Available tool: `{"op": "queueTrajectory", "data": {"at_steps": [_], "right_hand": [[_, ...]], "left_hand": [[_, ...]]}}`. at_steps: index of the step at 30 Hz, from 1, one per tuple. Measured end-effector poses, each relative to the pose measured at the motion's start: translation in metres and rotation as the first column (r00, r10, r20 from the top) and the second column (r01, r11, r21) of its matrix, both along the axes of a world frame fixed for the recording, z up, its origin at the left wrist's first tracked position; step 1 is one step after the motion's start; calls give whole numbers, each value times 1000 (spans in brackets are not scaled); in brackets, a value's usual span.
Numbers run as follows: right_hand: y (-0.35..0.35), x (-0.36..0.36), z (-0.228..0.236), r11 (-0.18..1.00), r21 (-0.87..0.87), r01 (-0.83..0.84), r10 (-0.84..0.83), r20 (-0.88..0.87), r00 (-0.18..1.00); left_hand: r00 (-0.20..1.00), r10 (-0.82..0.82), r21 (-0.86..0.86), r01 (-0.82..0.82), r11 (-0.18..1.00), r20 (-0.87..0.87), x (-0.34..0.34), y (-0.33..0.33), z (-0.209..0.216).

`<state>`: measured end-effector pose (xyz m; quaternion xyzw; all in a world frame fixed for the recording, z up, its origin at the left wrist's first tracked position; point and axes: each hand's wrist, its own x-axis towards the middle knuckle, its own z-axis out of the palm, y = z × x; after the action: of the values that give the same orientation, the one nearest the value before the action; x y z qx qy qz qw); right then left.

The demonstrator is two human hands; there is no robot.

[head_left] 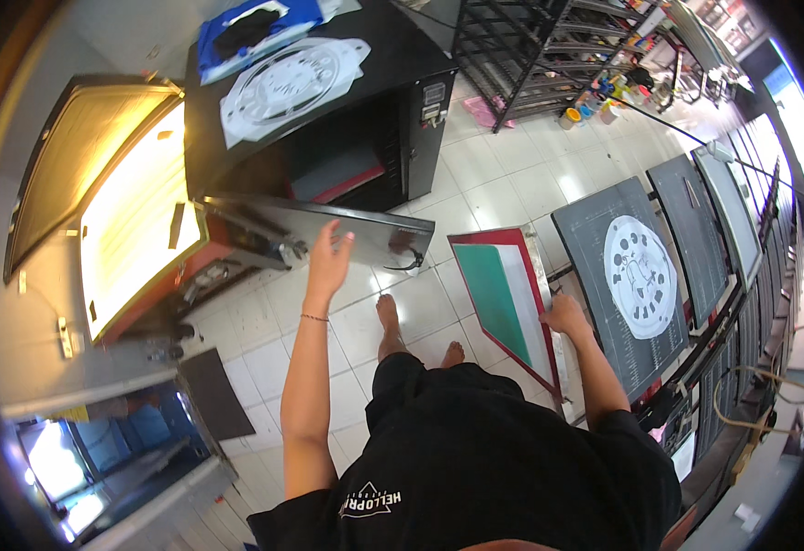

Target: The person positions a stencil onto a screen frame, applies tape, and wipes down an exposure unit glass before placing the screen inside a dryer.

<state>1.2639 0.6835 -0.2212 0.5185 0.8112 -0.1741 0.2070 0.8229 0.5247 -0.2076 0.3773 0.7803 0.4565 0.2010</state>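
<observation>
My right hand (565,315) grips the edge of a screen printing frame (550,342) with a red border and a green and white mesh. The frame hangs tilted at my right side, above the tiled floor. My left hand (330,262) is raised, fingers extended, in front of the black cabinet door (379,231); whether it touches the door cannot be made out. This door stands swung out from a black cabinet (417,55), and another red-edged frame (351,186) lies inside.
A lit exposure table (140,220) with its lid raised glows at left. Paper sheets (296,78) and a blue package (264,28) lie on the cabinet. A black rack (553,55) stands behind. Dark printing boards (618,285) line the right, one bearing a white round print (640,275).
</observation>
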Motion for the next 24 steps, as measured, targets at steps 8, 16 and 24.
{"op": "queueTrajectory", "data": {"at_steps": [8, 16, 24], "right_hand": [[-4, -39, 40, 978, 56, 200, -206, 139, 969], [-14, -47, 22, 912, 132, 389, -401, 89, 912], [-29, -76, -18, 843, 116, 525, -533, 50, 845]], "left_hand": [[997, 68, -142, -62, 988, 41, -145, 69, -12], [992, -106, -7, 107, 994, 67, -175, 116, -37], [962, -168, -80, 190, 979, 216, -196, 122, -42]]}}
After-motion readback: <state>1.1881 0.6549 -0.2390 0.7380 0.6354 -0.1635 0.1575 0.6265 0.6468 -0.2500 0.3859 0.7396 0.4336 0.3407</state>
